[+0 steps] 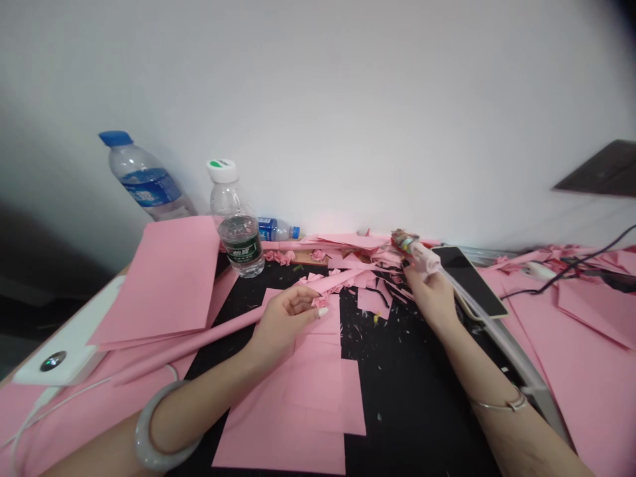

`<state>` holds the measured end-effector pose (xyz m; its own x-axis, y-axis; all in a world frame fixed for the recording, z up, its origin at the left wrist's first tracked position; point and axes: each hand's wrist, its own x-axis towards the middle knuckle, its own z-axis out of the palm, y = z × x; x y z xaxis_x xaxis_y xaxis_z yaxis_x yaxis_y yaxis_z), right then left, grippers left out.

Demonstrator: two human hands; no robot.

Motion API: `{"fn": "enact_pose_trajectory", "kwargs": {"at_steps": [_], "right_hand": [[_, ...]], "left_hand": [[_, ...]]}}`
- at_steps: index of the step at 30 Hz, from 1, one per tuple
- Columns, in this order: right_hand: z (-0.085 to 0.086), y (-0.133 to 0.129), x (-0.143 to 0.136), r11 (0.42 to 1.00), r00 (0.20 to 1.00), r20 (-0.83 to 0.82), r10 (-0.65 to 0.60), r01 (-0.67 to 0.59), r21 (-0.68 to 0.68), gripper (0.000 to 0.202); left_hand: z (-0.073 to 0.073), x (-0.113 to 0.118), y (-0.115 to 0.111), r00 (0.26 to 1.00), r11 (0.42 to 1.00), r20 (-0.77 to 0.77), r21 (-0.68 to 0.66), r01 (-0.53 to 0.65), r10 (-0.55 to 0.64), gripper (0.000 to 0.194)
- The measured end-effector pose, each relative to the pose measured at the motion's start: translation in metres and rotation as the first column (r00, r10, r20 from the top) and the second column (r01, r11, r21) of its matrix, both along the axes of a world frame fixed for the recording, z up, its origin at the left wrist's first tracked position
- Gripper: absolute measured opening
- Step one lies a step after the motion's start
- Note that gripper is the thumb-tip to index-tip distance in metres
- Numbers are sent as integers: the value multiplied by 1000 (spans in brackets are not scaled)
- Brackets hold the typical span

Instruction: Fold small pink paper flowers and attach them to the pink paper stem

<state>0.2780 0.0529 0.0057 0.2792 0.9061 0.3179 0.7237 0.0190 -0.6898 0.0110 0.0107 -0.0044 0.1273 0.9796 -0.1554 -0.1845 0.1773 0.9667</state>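
My left hand (285,321) pinches a small folded pink paper flower (320,302) between thumb and fingers. It hovers over a rolled pink paper tube (218,334) and overlapping pink sheets (308,404) on the black mat (402,391). At the right, my right hand (431,295) is closed around a pale glue gun (426,258). Its stained nozzle end points left and up, towards the wall, and the fingers partly hide its handle. Pink paper scraps (368,271) lie between the two hands.
A clear water bottle (241,242) stands behind my left hand; a blue-capped bottle (149,185) leans on the wall. Another bottle (278,229) lies flat. Folded pink paper (163,278) and a white box (64,358) are left; a dark-screened tablet (470,281) and a black cable (566,268) are right.
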Motion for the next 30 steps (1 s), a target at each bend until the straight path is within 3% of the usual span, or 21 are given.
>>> {"fn": "enact_pose_trajectory", "kwargs": {"at_steps": [2, 3, 6, 8, 11, 14, 19, 30], "right_hand": [[1, -1, -1, 982, 937, -302, 174, -187, -15, 25], [1, -1, -1, 955, 856, -448, 258, -297, -16, 29], [1, -5, -1, 809, 579, -724, 375, -586, -50, 40], [2, -9, -2, 700, 499, -780, 378, -705, -113, 45], [2, -15, -5, 597, 507, -770, 388, -774, -210, 48], [1, -19, -10, 570, 544, -736, 403, -778, -264, 46], [-2, -19, -12, 557, 599, -668, 441, -767, -320, 45], [-1, -20, -16, 554, 604, -644, 470, -770, -317, 42]], "left_hand": [[1, 0, 0, 1000, 1000, 2, -1, -4, 4, 20], [1, 0, 0, 1000, 1000, 1, -1, -6, 6, 21], [0, 0, 1, 1000, 1000, -6, 12, -4, 4, 22], [-2, 0, 1, 1000, 1000, -17, 30, 1, 0, 21], [-5, 0, 0, 999, 997, -47, 72, 10, -7, 20], [-7, 0, -2, 996, 993, -82, 110, 29, -20, 20], [-5, 1, -5, 994, 991, -107, 124, 42, -29, 20], [-5, 2, -5, 992, 989, -122, 137, 48, -31, 20]]}}
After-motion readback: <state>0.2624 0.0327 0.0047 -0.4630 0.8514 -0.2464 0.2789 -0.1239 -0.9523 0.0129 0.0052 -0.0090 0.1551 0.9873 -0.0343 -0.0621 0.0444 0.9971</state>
